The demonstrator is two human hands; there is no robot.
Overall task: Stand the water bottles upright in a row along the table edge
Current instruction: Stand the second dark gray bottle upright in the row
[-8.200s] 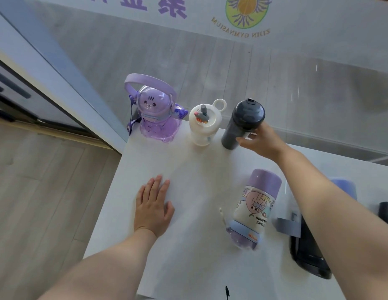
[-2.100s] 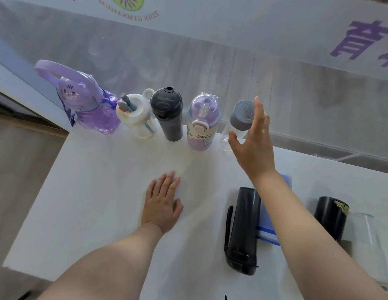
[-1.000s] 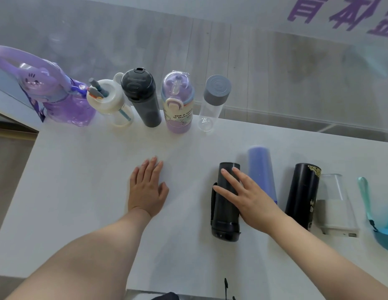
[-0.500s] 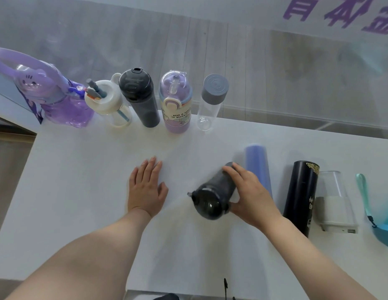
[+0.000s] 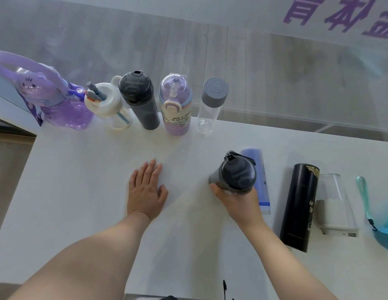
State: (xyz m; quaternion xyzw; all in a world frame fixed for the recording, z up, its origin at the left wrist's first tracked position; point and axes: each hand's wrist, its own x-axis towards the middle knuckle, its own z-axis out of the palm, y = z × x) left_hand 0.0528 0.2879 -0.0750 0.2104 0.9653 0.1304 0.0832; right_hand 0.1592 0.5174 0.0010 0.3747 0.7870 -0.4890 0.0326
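Several bottles stand upright along the far edge of the white table [image 5: 80,213]: a purple bear bottle [image 5: 56,105], a white straw cup [image 5: 106,105], a dark grey bottle [image 5: 138,98], a purple cartoon bottle [image 5: 176,105] and a clear bottle with a grey cap [image 5: 211,102]. My right hand [image 5: 240,202] grips a dark lidded bottle [image 5: 236,174], held upright with its lid facing me. My left hand [image 5: 146,189] rests flat on the table. A blue bottle [image 5: 261,180] and a black flask [image 5: 299,206] lie on their sides to the right.
A clear container with a white base [image 5: 333,204] lies right of the black flask. A teal strap and pouch [image 5: 375,215] sit at the right edge. A glass wall rises directly behind the row of bottles.
My right hand took hold of the dark bottle lying on the table and tipped it up until it stands upright. My left hand stayed flat in place.
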